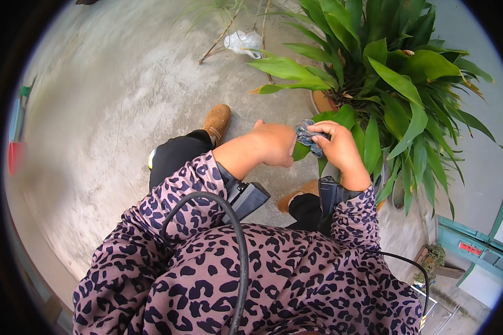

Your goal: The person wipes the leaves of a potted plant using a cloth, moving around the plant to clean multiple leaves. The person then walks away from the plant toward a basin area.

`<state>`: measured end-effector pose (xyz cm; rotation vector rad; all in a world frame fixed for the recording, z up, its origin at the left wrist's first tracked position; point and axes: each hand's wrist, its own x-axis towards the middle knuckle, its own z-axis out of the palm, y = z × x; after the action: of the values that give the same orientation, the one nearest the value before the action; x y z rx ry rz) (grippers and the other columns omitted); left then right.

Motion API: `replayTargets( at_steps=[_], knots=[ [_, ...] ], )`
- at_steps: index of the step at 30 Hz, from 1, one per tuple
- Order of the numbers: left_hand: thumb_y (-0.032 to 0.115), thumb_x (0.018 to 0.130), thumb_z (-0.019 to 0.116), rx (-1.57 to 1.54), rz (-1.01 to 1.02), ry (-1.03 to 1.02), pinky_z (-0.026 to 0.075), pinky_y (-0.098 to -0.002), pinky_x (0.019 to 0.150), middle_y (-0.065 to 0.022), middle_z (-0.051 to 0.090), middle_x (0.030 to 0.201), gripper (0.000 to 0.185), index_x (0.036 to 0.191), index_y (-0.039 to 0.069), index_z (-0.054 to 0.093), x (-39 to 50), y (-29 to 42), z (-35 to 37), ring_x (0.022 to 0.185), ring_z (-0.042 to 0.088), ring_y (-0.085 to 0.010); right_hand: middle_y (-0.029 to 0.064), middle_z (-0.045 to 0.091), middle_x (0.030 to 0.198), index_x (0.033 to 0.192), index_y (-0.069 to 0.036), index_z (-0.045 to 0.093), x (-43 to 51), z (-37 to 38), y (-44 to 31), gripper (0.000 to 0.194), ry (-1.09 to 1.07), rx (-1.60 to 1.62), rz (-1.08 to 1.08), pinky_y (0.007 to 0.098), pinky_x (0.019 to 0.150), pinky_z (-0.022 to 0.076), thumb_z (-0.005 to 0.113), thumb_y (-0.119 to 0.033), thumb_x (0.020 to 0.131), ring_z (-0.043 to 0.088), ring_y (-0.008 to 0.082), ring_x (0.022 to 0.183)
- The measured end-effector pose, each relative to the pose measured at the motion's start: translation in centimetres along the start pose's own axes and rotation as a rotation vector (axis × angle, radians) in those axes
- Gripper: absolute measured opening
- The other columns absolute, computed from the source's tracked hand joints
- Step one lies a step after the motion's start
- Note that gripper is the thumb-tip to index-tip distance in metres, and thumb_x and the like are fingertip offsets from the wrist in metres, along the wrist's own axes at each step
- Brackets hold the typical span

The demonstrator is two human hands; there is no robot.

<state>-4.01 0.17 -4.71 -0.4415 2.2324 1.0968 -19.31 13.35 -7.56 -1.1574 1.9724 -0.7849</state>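
Observation:
My left hand (272,143) is curled with its back toward me, meeting the tip of a broad green leaf (300,152). It appears to pinch that tip, though the fingertips are mostly hidden. Close beside it, my right hand (339,144) grips a bunched blue-grey knitted cloth (305,133) between thumb and fingers. The cloth lies against the leaf and covers part of it. This leaf belongs to a large potted plant (385,83) with long, strap-shaped leaves, some brown at the tips.
The plant's pot (322,101) is mostly hidden by foliage. A clear plastic bag (244,43) lies beside thin sticks (222,37) on the concrete floor (121,79). A black cable (239,255) loops across my front. Teal door framing (457,234) is at lower right.

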Motion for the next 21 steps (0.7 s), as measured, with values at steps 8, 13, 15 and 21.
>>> replayTargets(
  at_steps=[8, 13, 15, 21],
  knots=[
    [0.026, 0.07, 0.069, 0.026, -0.108, 0.112, 0.034, -0.049, 0.093, -0.0092, 0.067, 0.089, 0.02, 0.084, 0.012, 0.067, -0.6, -0.6, -0.6, 0.093, 0.062, -0.0291, 0.0087, 0.064, 0.103, 0.1, -0.003, 0.068, -4.8, -2.0, -4.0, 0.025, 0.195, 0.257, -0.076, 0.0282, 0.083, 0.0464, 0.064, 0.005, 0.076, 0.059, 0.0189, 0.095],
    [0.019, 0.072, 0.07, -0.112, -0.188, 0.483, 0.033, -0.0454, 0.093, -0.0084, 0.06, 0.109, 0.031, 0.101, 0.013, 0.064, -0.8, -0.2, -0.6, 0.103, 0.056, -0.0275, 0.0083, 0.062, 0.107, 0.104, 0.0, 0.066, -7.7, -7.1, -6.1, 0.025, 0.43, 0.38, -0.072, 0.027, 0.087, 0.0438, 0.062, 0.006, 0.08, 0.058, 0.0173, 0.097],
    [0.013, 0.071, 0.071, -0.137, 0.094, 0.975, 0.034, -0.0439, 0.092, -0.0079, 0.056, 0.116, 0.039, 0.108, 0.012, 0.06, -0.5, 1.1, -0.4, 0.106, 0.053, -0.0281, 0.008, 0.062, 0.106, 0.102, 0.002, 0.065, -7.3, -8.0, -5.7, 0.023, 0.619, 0.173, -0.119, 0.0267, 0.085, 0.0447, 0.061, 0.005, 0.08, 0.058, 0.0164, 0.095],
    [0.005, 0.074, 0.07, 0.056, 0.671, 1.086, 0.043, -0.0368, 0.085, -0.0089, 0.063, 0.104, 0.036, 0.109, 0.008, 0.06, 1.1, 5.1, 0.4, 0.092, 0.058, -0.0258, 0.012, 0.064, 0.102, 0.099, 0.0, 0.066, -6.5, -8.5, -3.3, 0.024, 0.838, -0.137, -0.15, 0.0299, 0.083, 0.0478, 0.061, 0.007, 0.077, 0.061, 0.0229, 0.093]
  ],
)
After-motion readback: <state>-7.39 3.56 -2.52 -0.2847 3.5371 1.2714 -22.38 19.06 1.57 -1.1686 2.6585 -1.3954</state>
